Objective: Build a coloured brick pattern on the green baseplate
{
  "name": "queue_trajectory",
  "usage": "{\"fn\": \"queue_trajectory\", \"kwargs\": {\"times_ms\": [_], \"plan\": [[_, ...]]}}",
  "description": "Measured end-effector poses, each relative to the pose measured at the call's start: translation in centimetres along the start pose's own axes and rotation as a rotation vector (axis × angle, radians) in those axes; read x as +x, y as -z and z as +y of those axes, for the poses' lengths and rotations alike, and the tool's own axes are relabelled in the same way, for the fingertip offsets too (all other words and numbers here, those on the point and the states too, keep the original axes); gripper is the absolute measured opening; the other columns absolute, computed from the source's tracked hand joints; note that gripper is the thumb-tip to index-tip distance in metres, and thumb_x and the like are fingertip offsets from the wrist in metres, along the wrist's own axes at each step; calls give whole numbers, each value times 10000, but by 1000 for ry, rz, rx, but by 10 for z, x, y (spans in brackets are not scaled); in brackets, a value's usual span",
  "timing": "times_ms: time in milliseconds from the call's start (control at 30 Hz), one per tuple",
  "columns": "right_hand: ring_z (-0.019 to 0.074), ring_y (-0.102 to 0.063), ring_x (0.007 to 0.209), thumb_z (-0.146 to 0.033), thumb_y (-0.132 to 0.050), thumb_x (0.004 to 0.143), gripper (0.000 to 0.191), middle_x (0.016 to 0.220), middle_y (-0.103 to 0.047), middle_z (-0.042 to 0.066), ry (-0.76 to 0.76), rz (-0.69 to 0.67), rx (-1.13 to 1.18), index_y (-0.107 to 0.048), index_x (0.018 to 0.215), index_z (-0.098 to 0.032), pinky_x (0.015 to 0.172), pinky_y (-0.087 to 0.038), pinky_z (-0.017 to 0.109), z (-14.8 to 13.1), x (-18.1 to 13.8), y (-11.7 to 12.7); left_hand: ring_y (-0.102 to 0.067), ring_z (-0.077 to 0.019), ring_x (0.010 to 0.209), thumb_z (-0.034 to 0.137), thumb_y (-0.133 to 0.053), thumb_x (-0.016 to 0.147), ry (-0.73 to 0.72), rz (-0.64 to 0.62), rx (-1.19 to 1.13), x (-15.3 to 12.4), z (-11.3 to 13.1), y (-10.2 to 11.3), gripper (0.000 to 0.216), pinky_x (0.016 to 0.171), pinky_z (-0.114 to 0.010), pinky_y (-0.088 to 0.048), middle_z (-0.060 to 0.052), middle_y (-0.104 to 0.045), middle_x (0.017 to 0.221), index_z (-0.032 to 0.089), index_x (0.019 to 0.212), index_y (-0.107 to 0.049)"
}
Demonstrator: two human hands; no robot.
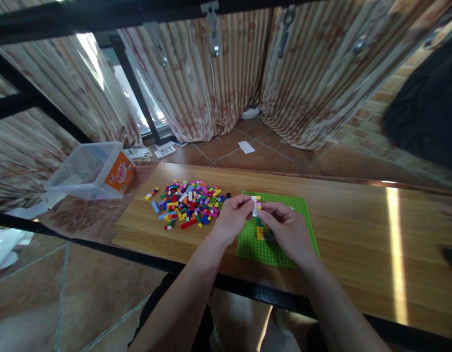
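My left hand (232,215) and my right hand (284,226) meet above a green studded baseplate (250,247). Between their fingertips is a small piece of joined toy bricks (254,206), white with some yellow and a bit of purple. The left thumb and forefinger pinch its left side; the right fingers close on its right side. Below, yellow bricks (260,233) and darker bricks sit on the baseplate, partly covered by my right hand. A pile of loose coloured bricks (189,203) lies on the table to the left.
A wooden tabletop (350,234) runs far to the right, with a strip of sunlight across it. Beyond the table's left end stands a clear plastic bin (84,171) with an orange label. Patterned curtains (218,83) hang behind. A dark shape (427,102) is at the upper right.
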State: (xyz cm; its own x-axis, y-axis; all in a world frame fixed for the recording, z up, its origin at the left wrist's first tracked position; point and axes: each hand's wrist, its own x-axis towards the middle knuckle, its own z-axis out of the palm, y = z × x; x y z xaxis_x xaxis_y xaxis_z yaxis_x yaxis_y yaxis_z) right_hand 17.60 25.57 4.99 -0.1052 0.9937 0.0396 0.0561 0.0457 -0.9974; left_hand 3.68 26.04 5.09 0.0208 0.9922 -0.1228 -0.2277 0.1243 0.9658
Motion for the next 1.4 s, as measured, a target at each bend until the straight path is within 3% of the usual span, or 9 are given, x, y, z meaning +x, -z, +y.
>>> {"fn": "queue_trajectory", "kwargs": {"times_ms": [233, 433, 633, 767, 900, 1033, 1200, 1400], "plan": [[111, -550, 548, -484, -742, 732, 327, 675, -676, 16, -40, 37, 19, -701, 810, -169, 513, -464, 240, 3, -1, 0, -479, -90, 633, 264, -654, 768, -53, 33, -5, -3, -4, -10, 137, 608, -217, -381, 6, -601, 692, 130, 767, -685], [101, -565, 520, -474, -808, 658, 345, 648, -672, 5, -128, 16, 149, -706, 777, -167, 500, -501, 232, 3, -2, 1, -460, -79, 606, 282, -668, 749, -44, 29, -78, -5, -4, -11, 167, 595, -213, -371, 13, -586, 657, 120, 715, -684], [85, -579, 569, -389, -840, 636, 298, 724, -682, -4, -320, -14, 479, -712, 814, -187, 528, -523, 204, 4, 1, -2, -518, -97, 636, 303, -664, 765, 24, 47, -118, -6, -5, -9, 181, 630, -228, -428, -3, -625, 708, 129, 790, -705], [81, -560, 592, -348, -814, 674, 227, 711, -650, -9, -413, -63, 637, -715, 801, -188, 518, -509, 178, 0, 4, 0, -549, -105, 641, 270, -642, 795, -24, 40, -8, -7, -2, -8, 171, 627, -224, -438, -23, -672, 733, 126, 813, -733], [63, -510, 573, -401, -804, 698, 251, 673, -603, -17, -364, -61, 622, -699, 742, -177, 462, -433, 147, 0, 5, -2, -596, -130, 666, 264, -629, 813, -78, 21, 85, -7, -2, -8, 181, 657, -241, -468, -32, -698, 727, 139, 841, -755], [38, -407, 463, -378, -845, 648, 258, 551, -539, -47, -268, 34, 507, -698, 707, -174, 390, -316, 150, 5, 5, -7, -630, -165, 718, 243, -643, 799, -111, 11, 128, -7, -8, -10, 179, 711, -274, -494, -27, -696, 686, 157, 898, -765], [50, -458, 457, -363, -879, 581, 286, 533, -572, -35, -242, 108, 475, -721, 715, -167, 414, -365, 172, 11, 5, -9, -615, -165, 703, 243, -659, 788, -94, 39, 86, -9, -13, -13, 185, 682, -272, -483, -22, -682, 654, 159, 907, -773], [56, -487, 492, -363, -874, 584, 282, 572, -596, -26, -268, 112, 543, -723, 724, -171, 415, -383, 164, 10, 5, -9, -531, -94, 577, 218, -675, 751, 47, 60, -94, -10, -8, -16, 215, 558, -218, -413, -23, -688, 689, 127, 921, -769]]}}
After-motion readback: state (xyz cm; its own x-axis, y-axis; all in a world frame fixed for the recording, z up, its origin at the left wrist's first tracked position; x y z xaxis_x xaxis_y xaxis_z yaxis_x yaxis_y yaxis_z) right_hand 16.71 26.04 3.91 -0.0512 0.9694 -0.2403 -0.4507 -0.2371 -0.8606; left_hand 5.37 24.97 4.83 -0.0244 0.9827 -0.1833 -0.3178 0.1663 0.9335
